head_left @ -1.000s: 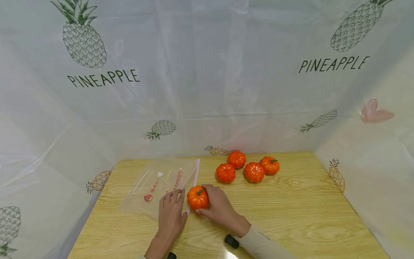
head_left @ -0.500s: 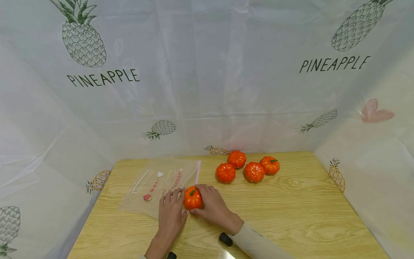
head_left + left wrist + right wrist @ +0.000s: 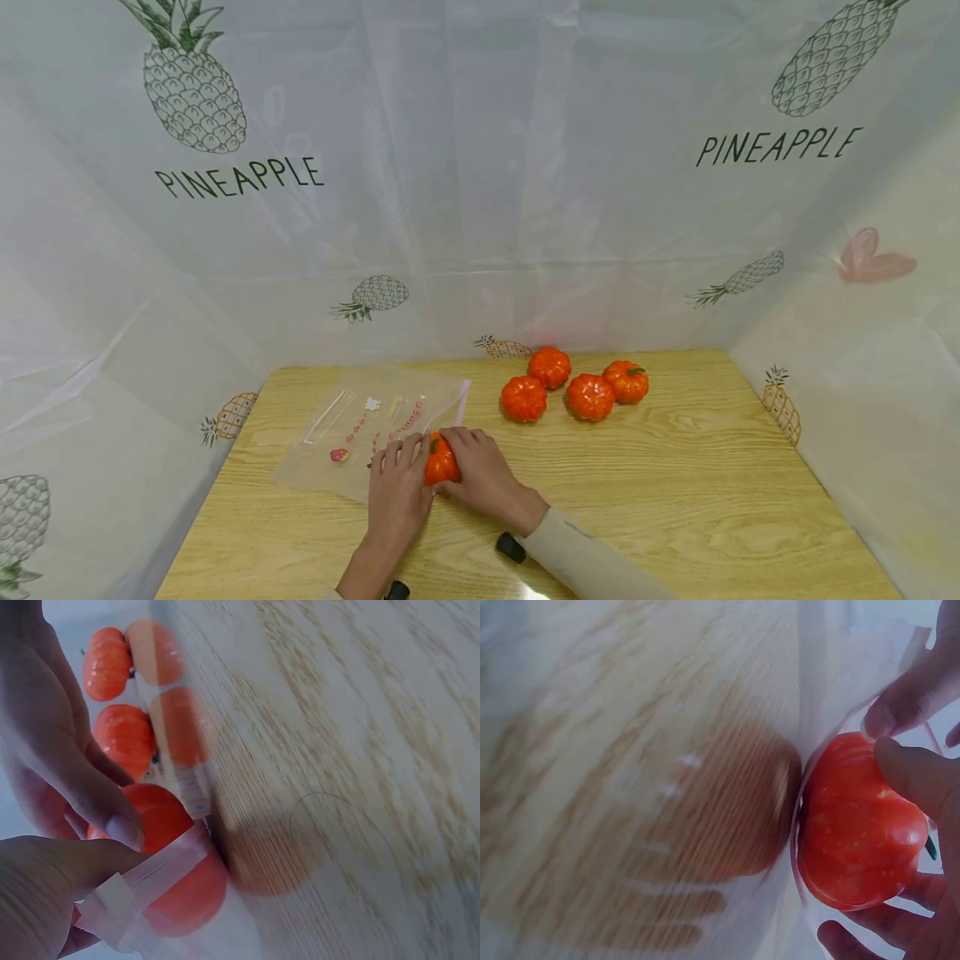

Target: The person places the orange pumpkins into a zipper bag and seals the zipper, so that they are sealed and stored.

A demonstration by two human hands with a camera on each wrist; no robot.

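Observation:
A small orange toy pumpkin [image 3: 442, 463] with a green stem sits at the mouth of a clear zip bag [image 3: 318, 467], which lies flat with strawberry prints. My right hand [image 3: 486, 473] grips the pumpkin from the right, fingers behind it and thumb in front. In the left wrist view the bag's edge strip [image 3: 169, 862] crosses over the pumpkin, so part of it lies inside. My left hand [image 3: 399, 493] holds the bag's mouth, its thumb [image 3: 90, 862] at the strip. The right wrist view shows the film curving round the pumpkin's underside [image 3: 855, 832].
Several more orange pumpkins [image 3: 590, 397] stand grouped at the back of the wood-grain table [image 3: 675, 500], right of the bag. A whitish curtain [image 3: 480, 208] printed with pineapples rises behind the table and along both sides.
My right hand has slid the pumpkin leftward into the bag's mouth, close against my left hand. The bag's lilac edge has shifted slightly right and lifted; the left hand has stayed nearly still.

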